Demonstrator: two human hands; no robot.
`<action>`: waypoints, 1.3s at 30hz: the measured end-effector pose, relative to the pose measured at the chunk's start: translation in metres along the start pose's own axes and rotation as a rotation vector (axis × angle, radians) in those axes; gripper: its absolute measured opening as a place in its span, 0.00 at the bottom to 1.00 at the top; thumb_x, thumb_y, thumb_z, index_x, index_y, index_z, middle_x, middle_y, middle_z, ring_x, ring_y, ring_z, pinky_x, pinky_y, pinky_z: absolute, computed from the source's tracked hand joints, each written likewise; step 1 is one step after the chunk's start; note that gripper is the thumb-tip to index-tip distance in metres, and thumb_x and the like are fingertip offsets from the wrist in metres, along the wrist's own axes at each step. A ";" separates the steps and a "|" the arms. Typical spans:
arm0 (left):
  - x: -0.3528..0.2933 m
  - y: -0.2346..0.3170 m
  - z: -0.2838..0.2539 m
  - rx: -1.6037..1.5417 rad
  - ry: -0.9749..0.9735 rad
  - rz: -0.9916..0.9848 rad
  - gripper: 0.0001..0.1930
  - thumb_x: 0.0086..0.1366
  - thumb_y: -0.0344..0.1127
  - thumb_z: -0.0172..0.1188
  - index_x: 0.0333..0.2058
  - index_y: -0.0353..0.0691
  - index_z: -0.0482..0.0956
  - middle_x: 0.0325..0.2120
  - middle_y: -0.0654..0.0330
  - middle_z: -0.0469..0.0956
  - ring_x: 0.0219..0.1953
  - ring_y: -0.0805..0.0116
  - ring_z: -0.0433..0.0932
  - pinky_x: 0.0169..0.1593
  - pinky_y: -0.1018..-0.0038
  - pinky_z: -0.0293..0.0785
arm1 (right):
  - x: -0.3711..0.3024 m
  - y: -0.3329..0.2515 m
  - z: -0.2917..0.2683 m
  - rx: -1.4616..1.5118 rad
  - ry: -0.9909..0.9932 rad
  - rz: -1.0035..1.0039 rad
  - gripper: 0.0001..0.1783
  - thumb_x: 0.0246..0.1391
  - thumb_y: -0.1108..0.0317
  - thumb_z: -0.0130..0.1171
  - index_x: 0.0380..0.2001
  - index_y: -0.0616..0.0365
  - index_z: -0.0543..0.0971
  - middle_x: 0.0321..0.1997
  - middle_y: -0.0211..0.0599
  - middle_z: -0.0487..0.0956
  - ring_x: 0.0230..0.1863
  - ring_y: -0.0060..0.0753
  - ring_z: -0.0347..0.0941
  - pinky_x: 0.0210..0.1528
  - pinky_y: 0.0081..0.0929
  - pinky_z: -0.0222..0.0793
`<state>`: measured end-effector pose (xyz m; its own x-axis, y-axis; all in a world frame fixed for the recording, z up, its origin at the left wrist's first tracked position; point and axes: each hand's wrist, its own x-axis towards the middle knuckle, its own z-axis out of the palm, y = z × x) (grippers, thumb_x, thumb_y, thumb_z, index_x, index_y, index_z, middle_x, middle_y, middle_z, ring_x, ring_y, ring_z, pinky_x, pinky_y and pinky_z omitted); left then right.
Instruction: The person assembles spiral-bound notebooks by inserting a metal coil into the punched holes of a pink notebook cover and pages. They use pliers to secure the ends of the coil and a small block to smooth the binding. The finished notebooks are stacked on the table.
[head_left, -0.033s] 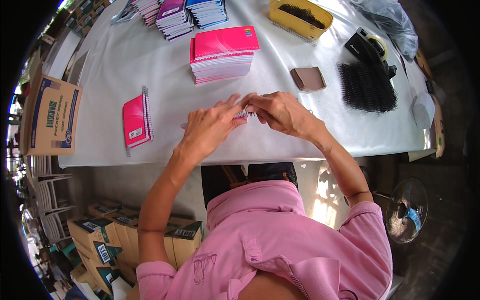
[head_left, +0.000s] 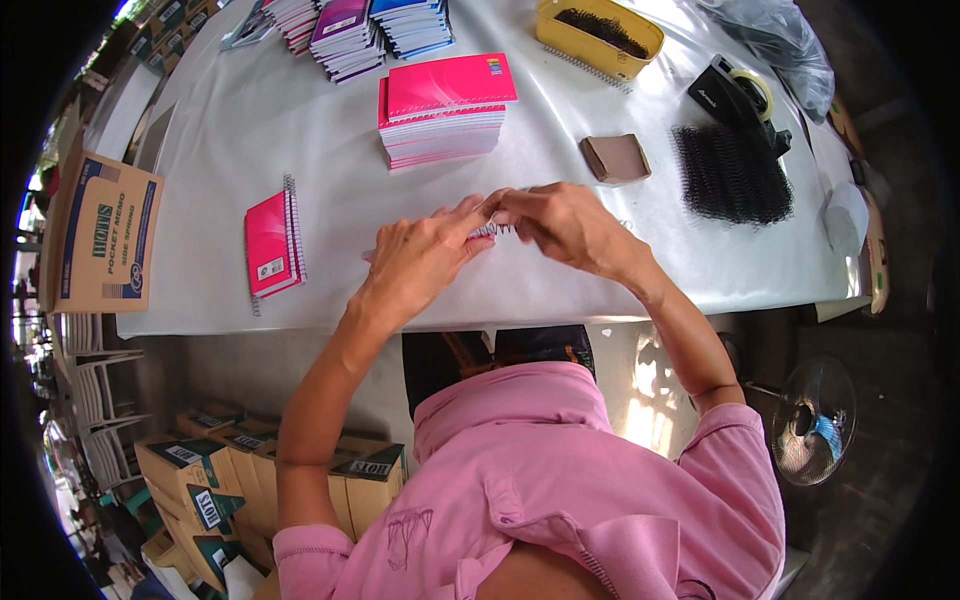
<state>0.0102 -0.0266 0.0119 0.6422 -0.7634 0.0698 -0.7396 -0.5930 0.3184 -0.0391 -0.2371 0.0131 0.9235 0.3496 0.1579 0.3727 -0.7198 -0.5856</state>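
Observation:
Over the near middle of the table, my left hand is closed around a small spiral notebook, mostly hidden beneath the palm and fingers. Its spiral coil shows beyond the left fingertips. My right hand is closed too, its thumb and fingers bunched at the coil's right end; the exact pinch is partly covered. To the left lies a pink spiral notebook with a coil along its right side. Beyond my hands rises a stack of pink notebooks.
A shallow brown box sits right of the stack, near a pile of black coils and a black tape dispenser. A yellow container holds dark coils at the back. More notebooks are stacked far left, above a carton.
The fingers of my right hand have shifted slightly at the coil's end. My left hand keeps its grip in nearly the same place.

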 end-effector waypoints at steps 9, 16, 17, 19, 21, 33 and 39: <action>-0.013 -0.012 -0.002 -0.041 -0.174 0.084 0.28 0.62 0.52 0.59 0.60 0.57 0.71 0.47 0.58 0.80 0.36 0.50 0.82 0.38 0.57 0.78 | -0.022 0.091 -0.027 -0.358 0.240 0.564 0.20 0.51 0.53 0.68 0.37 0.58 0.76 0.39 0.45 0.79 0.43 0.47 0.77 0.47 0.38 0.74; -0.022 -0.011 0.001 0.116 -0.026 -0.054 0.45 0.57 0.53 0.64 0.70 0.52 0.52 0.41 0.55 0.81 0.38 0.48 0.81 0.37 0.57 0.77 | 0.004 0.027 -0.023 0.708 -0.278 -0.003 0.27 0.59 0.49 0.58 0.49 0.62 0.81 0.56 0.49 0.77 0.55 0.43 0.74 0.59 0.35 0.66; -0.023 -0.012 0.002 0.130 -0.011 -0.056 0.46 0.57 0.53 0.64 0.70 0.51 0.51 0.40 0.55 0.80 0.37 0.49 0.81 0.36 0.57 0.77 | 0.011 0.011 -0.020 0.545 -0.368 0.106 0.27 0.60 0.52 0.57 0.49 0.67 0.80 0.56 0.49 0.77 0.57 0.44 0.72 0.60 0.37 0.64; -0.025 -0.016 0.002 0.160 0.018 -0.062 0.48 0.56 0.55 0.64 0.70 0.48 0.50 0.37 0.56 0.80 0.36 0.50 0.80 0.35 0.58 0.76 | 0.013 0.024 -0.014 0.790 -0.285 0.030 0.25 0.59 0.51 0.59 0.49 0.61 0.81 0.52 0.43 0.79 0.54 0.39 0.73 0.58 0.34 0.66; -0.026 -0.019 0.001 0.152 -0.016 -0.096 0.48 0.56 0.55 0.64 0.70 0.49 0.50 0.37 0.56 0.80 0.36 0.51 0.81 0.35 0.58 0.76 | 0.014 0.032 -0.015 1.121 -0.298 -0.034 0.25 0.58 0.50 0.61 0.49 0.59 0.82 0.50 0.41 0.80 0.53 0.36 0.74 0.57 0.32 0.66; -0.022 -0.024 0.001 0.160 0.019 -0.142 0.48 0.56 0.58 0.63 0.70 0.51 0.49 0.37 0.55 0.80 0.36 0.52 0.81 0.35 0.59 0.76 | 0.031 0.039 0.001 0.893 -0.253 0.026 0.33 0.53 0.45 0.63 0.46 0.67 0.82 0.51 0.46 0.80 0.53 0.39 0.74 0.59 0.34 0.65; -0.025 -0.033 0.003 0.153 0.104 -0.126 0.48 0.54 0.59 0.64 0.70 0.55 0.51 0.38 0.55 0.80 0.37 0.49 0.80 0.36 0.58 0.76 | 0.043 0.035 0.004 0.718 -0.262 0.060 0.27 0.56 0.51 0.63 0.45 0.67 0.82 0.48 0.43 0.81 0.50 0.37 0.75 0.56 0.34 0.67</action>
<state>0.0180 0.0108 -0.0034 0.7427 -0.6552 0.1380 -0.6692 -0.7198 0.1843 0.0131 -0.2451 -0.0037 0.8551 0.5175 -0.0317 0.0894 -0.2074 -0.9742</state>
